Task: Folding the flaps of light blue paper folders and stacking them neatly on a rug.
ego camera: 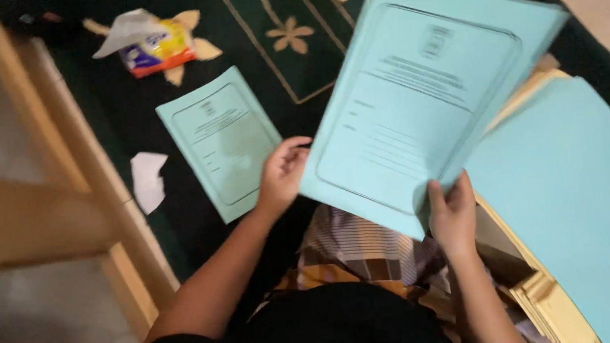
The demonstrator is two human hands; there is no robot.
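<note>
I hold a light blue paper folder with a printed frame on its cover, lifted and tilted above my lap. My left hand grips its left edge. At the folder's lower corner my right hand pinches it with the thumb on top. A second, identical light blue folder lies flat on the dark green carpet, just left of my left hand.
A large stack of folders with a plain blue top rests at my right. A crumpled colourful wrapper lies at the far left, a white paper scrap near a wooden frame. My striped cloth covers my lap.
</note>
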